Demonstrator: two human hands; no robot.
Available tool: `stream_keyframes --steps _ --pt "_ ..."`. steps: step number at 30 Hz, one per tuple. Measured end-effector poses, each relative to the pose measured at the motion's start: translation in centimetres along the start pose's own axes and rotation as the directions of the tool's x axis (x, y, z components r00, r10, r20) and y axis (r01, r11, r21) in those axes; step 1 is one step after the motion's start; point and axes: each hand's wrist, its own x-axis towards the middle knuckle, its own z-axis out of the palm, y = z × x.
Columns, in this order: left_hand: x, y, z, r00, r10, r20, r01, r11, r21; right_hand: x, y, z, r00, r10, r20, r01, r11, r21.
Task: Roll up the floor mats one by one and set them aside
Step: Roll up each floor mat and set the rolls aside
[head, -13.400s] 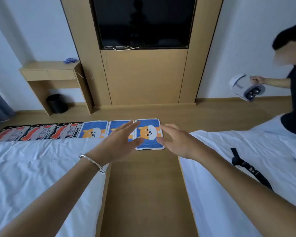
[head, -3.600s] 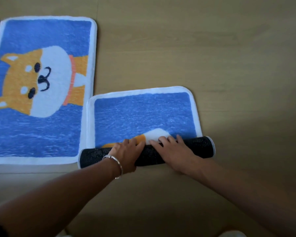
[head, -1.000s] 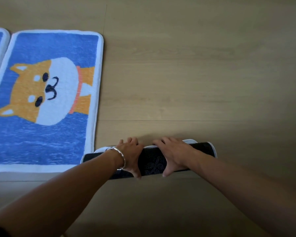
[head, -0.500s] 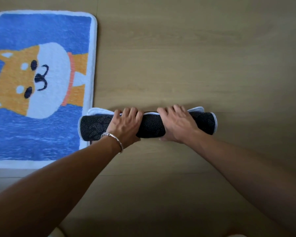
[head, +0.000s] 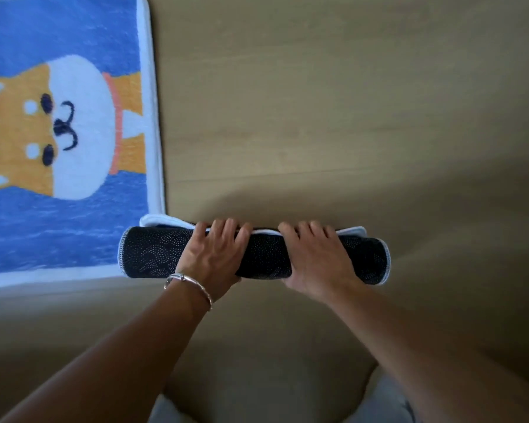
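Observation:
The rolled mat [head: 266, 254] lies crosswise on the wooden floor, its black dotted underside outward and a white edge showing along its far side. My left hand [head: 216, 254] grips the roll left of its middle, fingers curled over the top. My right hand [head: 316, 257] grips it right of the middle in the same way, thumb under the near side. A flat blue mat [head: 58, 132] with an orange and white dog lies at the left; the roll's left end overlaps its near right corner.
Bare wooden floor [head: 348, 102] stretches beyond and to the right of the roll. My knees in grey fabric [head: 385, 404] show at the bottom edge.
The mat has gone from partly rolled to fully rolled. Since half a second ago the roll has stayed in both hands' grip while the view drew closer.

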Motion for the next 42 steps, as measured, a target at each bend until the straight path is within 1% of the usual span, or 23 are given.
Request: stream_keyframes --steps 3,6,8,11,13,15,18,21,24,27,29,31,32,34,37,39,40,41,42 --pt "-4.0 0.3 -4.5 0.993 0.091 0.072 -0.088 0.995 -0.047 -4.8 -1.6 -4.4 0.999 -0.042 0.033 0.041 0.999 0.03" --pt "-4.6 -1.1 -12.1 0.991 0.107 0.08 -0.107 0.994 -0.004 -7.0 -1.5 -11.8 0.998 -0.06 -0.019 0.061 0.998 0.011" --pt "-3.5 -2.4 -19.3 0.995 0.101 0.027 -0.101 0.995 0.024 -7.5 -0.7 -18.7 0.993 -0.056 -0.108 0.056 0.998 -0.003" --pt "-1.8 -4.1 -32.3 0.991 0.098 -0.09 -0.092 0.993 0.075 -9.3 0.6 -30.9 0.973 -0.023 -0.231 0.014 0.999 -0.041" --pt "-1.2 -5.0 -41.6 0.98 0.125 -0.152 -0.112 0.989 0.095 -11.5 1.5 -39.5 0.953 -0.014 -0.303 -0.009 0.997 -0.074" --pt "-1.2 -5.8 -50.9 0.962 0.182 -0.204 -0.157 0.979 0.131 -14.5 2.3 -48.4 0.933 -0.031 -0.359 -0.01 0.994 -0.11" --pt "-2.1 -6.6 -65.6 0.91 0.274 -0.31 -0.2 0.948 0.249 -19.9 3.2 -61.6 0.884 -0.067 -0.463 -0.016 0.985 -0.173" --pt "-4.3 -5.4 -80.4 0.873 0.294 -0.388 -0.174 0.933 0.315 -26.4 3.6 -73.7 0.81 -0.085 -0.58 -0.046 0.977 -0.208" --pt "-7.6 -1.7 -93.0 0.842 0.31 -0.441 -0.134 0.913 0.386 -34.0 4.2 -83.7 0.738 -0.075 -0.67 -0.107 0.968 -0.226" --pt "-10.4 3.7 -102.2 0.828 0.256 -0.5 -0.084 0.937 0.34 -41.1 5.9 -91.0 0.655 -0.088 -0.75 -0.2 0.937 -0.285" --pt "-11.7 7.9 -106.4 0.783 0.271 -0.56 -0.091 0.94 0.329 -45.2 6.7 -94.3 0.604 -0.128 -0.787 -0.246 0.909 -0.337" --pt "-12.7 11.9 -109.2 0.744 0.271 -0.611 -0.086 0.945 0.315 -48.7 7.3 -96.4 0.583 -0.148 -0.799 -0.284 0.884 -0.371" --pt "-13.1 13.5 -110.1 0.737 0.256 -0.625 -0.071 0.95 0.305 -50.1 7.6 -97.0 0.579 -0.151 -0.801 -0.296 0.877 -0.379" --pt "-13.7 16.0 -111.3 0.739 0.222 -0.636 -0.035 0.955 0.293 -52.4 8.2 -97.3 0.574 -0.159 -0.803 -0.292 0.876 -0.383" --pt "-14.0 17.9 -112.1 0.743 0.191 -0.641 0.011 0.955 0.298 -54.7 9.2 -97.2 0.558 -0.184 -0.809 -0.217 0.909 -0.357" --pt "-14.1 18.3 -112.5 0.757 0.13 -0.64 0.046 0.967 0.25 -56.0 9.6 -97.0 0.536 -0.2 -0.82 -0.196 0.916 -0.351" --pt "-14.1 18.4 -112.8 0.762 0.08 -0.643 0.06 0.979 0.193 -56.6 9.8 -96.8 0.492 -0.22 -0.842 -0.195 0.915 -0.353" --pt "-14.0 18.5 -113.1 0.763 0.015 -0.647 0.077 0.991 0.113 -57.2 9.9 -96.6 0.432 -0.238 -0.87 -0.179 0.923 -0.342" --pt "-14.0 18.6 -113.4 0.758 -0.059 -0.65 0.094 0.995 0.019 -57.9 10.0 -96.3 0.391 -0.236 -0.89 -0.16 0.935 -0.318"
